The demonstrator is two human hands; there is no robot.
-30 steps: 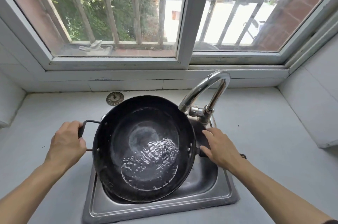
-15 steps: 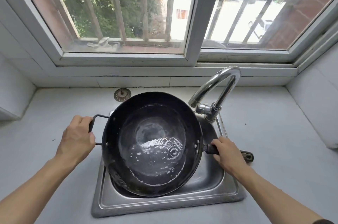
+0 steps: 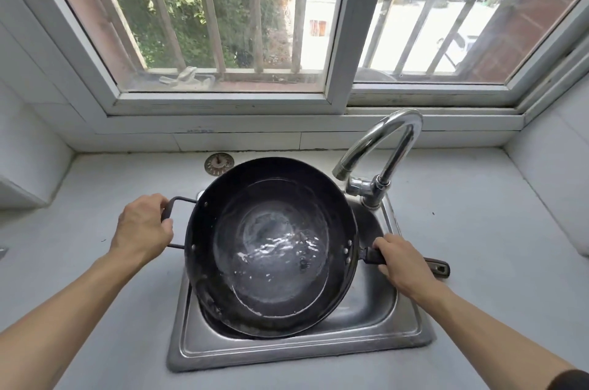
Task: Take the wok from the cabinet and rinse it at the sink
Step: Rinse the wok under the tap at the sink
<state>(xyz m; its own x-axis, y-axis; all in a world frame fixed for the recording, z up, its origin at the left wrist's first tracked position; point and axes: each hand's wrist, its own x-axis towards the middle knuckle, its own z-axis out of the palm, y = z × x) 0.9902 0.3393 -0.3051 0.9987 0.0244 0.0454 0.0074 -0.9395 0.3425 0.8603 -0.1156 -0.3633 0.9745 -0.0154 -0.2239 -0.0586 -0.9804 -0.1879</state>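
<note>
Wok (image 3: 271, 246) held over the sink (image 3: 376, 342), black, covering most of the basin; its near rim dips into the basin, so the bowl tilts toward the person. Shallow water (image 3: 280, 257) pools in the bottom, rippled, glare makes its edge hard to trace. Long axis runs left-right: loop handle (image 3: 178, 201) on the left, long handle (image 3: 438, 267) pointing right and slightly toward the person, tip out over the bench (image 3: 494, 230). Left hand (image 3: 141, 228) wraps the loop handle, fingers curled shut around it, fingertips hidden under the hand. Right hand (image 3: 403, 263) grips the long handle near the rim, fingers closed over it; middle of that handle is hidden by the hand. Faucet (image 3: 379, 154) stands behind-right of the wok, spout curving over toward its far rim; no clear stream visible, can't tell for sure. Drain strainer (image 3: 219, 163) lies on the bench behind the wok, near edge cut off by the rim. Sink drain hidden by the wok. Window (image 3: 338, 39) behind.
</note>
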